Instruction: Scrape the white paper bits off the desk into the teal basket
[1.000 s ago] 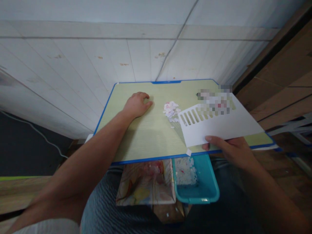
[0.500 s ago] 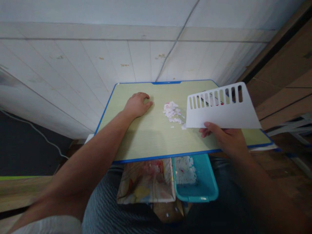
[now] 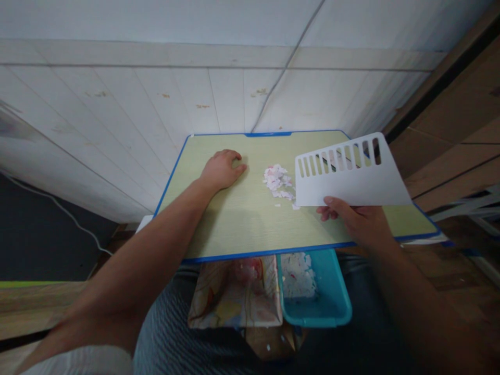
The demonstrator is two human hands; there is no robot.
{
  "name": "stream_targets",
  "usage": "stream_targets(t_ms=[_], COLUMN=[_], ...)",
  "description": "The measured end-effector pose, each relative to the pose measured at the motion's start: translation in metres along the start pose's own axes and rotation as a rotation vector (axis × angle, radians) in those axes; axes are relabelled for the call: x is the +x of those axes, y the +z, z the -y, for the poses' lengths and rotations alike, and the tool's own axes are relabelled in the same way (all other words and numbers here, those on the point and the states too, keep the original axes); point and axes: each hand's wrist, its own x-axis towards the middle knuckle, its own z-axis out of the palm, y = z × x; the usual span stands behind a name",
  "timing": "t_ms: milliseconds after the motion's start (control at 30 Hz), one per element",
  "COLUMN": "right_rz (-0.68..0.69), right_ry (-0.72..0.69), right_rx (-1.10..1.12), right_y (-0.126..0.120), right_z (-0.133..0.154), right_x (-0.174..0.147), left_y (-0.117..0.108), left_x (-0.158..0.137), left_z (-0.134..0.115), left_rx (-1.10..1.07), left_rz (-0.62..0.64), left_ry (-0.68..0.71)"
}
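Note:
My right hand (image 3: 357, 216) grips the lower edge of a flat white plastic sheet (image 3: 347, 187) with a row of long slots along its top. It is held tilted above the right part of the small table (image 3: 242, 224). Through the slots some darker items show, too covered to name. Left of the sheet lies a loose pile of small white paper scraps (image 3: 276, 178), a few of them strayed toward the sheet's lower left corner. My left hand (image 3: 223, 169) rests on the tabletop left of the pile, holding nothing, its thumb apart from the curved fingers.
Below the table's blue front edge, a patterned box (image 3: 234, 317) and a turquoise plastic basket (image 3: 332, 312) with white scraps inside sit side by side between my legs. A white plank wall (image 3: 175, 104) with a grey cable (image 3: 287, 65) stands behind the table.
The white slotted sheet in my right hand has shifted slightly to the left, nearer the scraps. My left hand stays in place on the table.

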Motion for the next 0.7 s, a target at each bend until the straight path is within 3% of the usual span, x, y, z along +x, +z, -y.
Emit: stream_targets(t_ms=[700], right_rz=[0.033], right_ry=[-0.032], right_rx=[-0.036], right_y=[0.0012], right_z=[-0.0011], right_x=[0.0019], left_y=[0.0001], left_x=[-0.0014], left_z=[0.0023], left_rx=[-0.002], left_rz=[-0.001], left_ry=[0.003])
